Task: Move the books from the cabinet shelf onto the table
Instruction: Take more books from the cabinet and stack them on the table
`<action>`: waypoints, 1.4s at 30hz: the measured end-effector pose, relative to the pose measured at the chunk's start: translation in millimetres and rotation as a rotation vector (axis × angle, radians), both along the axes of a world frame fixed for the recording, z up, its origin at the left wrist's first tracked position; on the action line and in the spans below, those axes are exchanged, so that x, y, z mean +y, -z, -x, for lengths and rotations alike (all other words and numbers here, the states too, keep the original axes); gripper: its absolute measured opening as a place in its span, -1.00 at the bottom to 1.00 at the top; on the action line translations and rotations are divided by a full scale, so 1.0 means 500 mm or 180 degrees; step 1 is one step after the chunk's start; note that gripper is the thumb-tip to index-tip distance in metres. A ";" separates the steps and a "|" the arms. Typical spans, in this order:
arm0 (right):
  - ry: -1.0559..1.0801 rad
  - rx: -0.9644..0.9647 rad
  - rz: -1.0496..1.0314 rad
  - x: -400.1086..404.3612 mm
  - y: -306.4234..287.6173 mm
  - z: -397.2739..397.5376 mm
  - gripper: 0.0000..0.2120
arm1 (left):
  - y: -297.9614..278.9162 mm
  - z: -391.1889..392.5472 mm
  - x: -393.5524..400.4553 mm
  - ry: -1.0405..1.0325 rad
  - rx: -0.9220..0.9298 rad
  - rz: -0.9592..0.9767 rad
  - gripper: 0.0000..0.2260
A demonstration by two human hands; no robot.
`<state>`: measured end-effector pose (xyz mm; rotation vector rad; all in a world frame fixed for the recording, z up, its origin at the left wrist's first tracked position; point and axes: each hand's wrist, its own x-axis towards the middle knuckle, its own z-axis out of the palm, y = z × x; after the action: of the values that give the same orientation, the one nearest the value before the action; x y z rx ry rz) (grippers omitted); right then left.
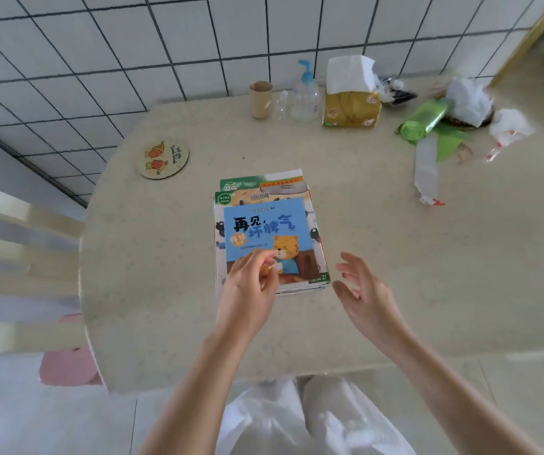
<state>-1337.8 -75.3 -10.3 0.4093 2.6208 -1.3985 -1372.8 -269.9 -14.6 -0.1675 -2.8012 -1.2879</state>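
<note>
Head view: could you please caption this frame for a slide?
Stack of picture books lies on the table; left hand over it, right hand open beside.

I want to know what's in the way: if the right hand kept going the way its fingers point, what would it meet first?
Probably the stack of books: the right hand is open, fingers aimed up-left at its near right corner. Its height above the table is unclear.

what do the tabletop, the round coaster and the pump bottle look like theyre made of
Tabletop: looks like cream speckled stone or composite, smooth with a soft sheen and a rounded edge.
Round coaster: probably cork or board with a matte printed face; a thin dark edge shows.
Pump bottle: clear plastic, since the wall tiles show through it, with an opaque blue pump head.
</note>
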 end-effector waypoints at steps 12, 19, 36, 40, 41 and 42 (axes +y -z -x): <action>0.1391 0.0057 0.0059 -0.063 0.019 -0.211 -0.68 | 0.048 -0.100 0.009 0.1549 -0.0328 0.0270 -0.79; 0.2306 0.0073 -0.0096 -0.038 0.039 -0.377 -0.71 | 0.048 -0.173 0.110 0.2607 -0.0520 0.0576 -0.78; 0.4624 -0.0101 0.0091 -0.065 0.038 -1.051 -0.73 | 0.080 -0.748 0.367 0.4785 -0.0676 0.0847 -0.80; 0.5144 -0.0112 0.0135 -0.094 0.042 -1.222 -0.73 | 0.095 -0.942 0.397 0.5237 -0.0817 0.0901 -0.82; 0.5294 -0.0113 0.0113 -0.103 0.042 -1.263 -0.73 | 0.098 -0.989 0.401 0.5352 -0.0848 0.0917 -0.82; 0.5492 -0.0113 0.0100 -0.115 0.039 -1.309 -0.74 | 0.102 -1.043 0.406 0.5505 -0.0884 0.0921 -0.82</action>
<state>-683.2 -132.7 -29.9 2.9537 1.7786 -1.4306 -851.3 -66.9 -65.6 -2.9535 -2.5810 -0.7711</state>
